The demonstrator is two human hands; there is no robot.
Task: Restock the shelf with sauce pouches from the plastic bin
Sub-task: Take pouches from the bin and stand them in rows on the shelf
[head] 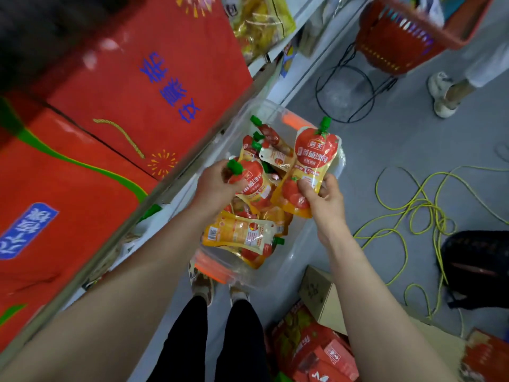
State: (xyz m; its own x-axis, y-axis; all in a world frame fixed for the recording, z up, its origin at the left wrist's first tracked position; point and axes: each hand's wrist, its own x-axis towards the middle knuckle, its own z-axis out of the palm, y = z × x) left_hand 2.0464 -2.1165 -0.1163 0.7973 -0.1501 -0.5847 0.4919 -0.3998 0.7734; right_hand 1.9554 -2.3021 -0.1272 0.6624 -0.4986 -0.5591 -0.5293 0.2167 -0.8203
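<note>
Observer: Shelf (162,186) recorded left of plastic bin (303,244). Over the bin, right pouch (314,161) is pinched at its base by right hand (326,199); left pouch (253,183) is gripped near its cap by left hand (214,186).
Checker: Slip of the top-heavy right pouch beside the bin is judged possible.

One wide-angle view, worn on the head, looks steeply down, close over the left hand (217,186) and right hand (325,199) above the plastic bin (292,255); the shelf (110,238) runs 7 to 1 o'clock, floor (399,139) at 3 o'clock.
</note>
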